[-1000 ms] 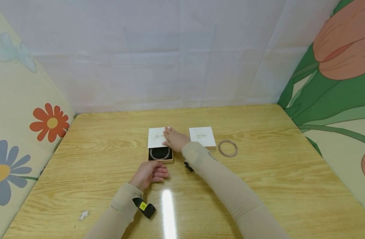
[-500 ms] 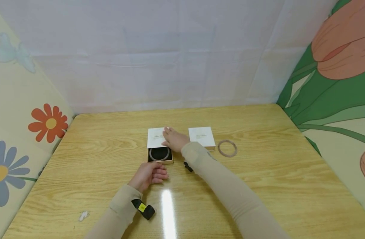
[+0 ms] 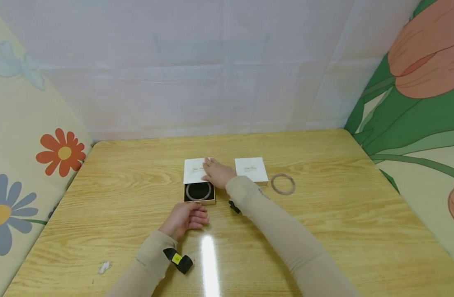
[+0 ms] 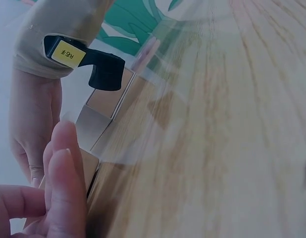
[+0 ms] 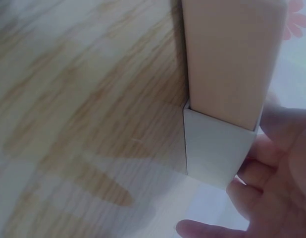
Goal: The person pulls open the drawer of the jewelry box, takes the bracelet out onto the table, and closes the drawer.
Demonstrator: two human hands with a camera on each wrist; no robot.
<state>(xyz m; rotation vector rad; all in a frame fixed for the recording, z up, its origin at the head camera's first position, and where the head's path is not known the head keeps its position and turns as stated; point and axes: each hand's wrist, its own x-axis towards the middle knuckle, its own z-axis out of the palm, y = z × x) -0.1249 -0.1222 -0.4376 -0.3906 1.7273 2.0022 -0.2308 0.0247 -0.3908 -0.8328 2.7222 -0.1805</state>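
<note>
A white slide-out gift box lies at the table's centre in the head view, its white sleeve [image 3: 194, 169] behind and its drawer [image 3: 210, 202] partly out toward me. On the drawer's black lining lies a bangle [image 3: 190, 196]. My right hand [image 3: 218, 173] rests on the sleeve's top with fairly straight fingers; the right wrist view shows its fingers along the sleeve [image 5: 217, 144], thumb apart. My left hand [image 3: 184, 218] is at the drawer's front end, fingers relaxed and holding nothing; whether it touches is unclear. A second bangle [image 3: 273, 186] lies at the right.
A second white box [image 3: 250, 168], closed, stands between my right hand and the loose bangle. A small white mark [image 3: 104, 267] shows on the wooden table [image 3: 323, 231] at front left. A white backdrop [image 3: 212, 82] hangs behind the table, with flower-painted panels at both sides.
</note>
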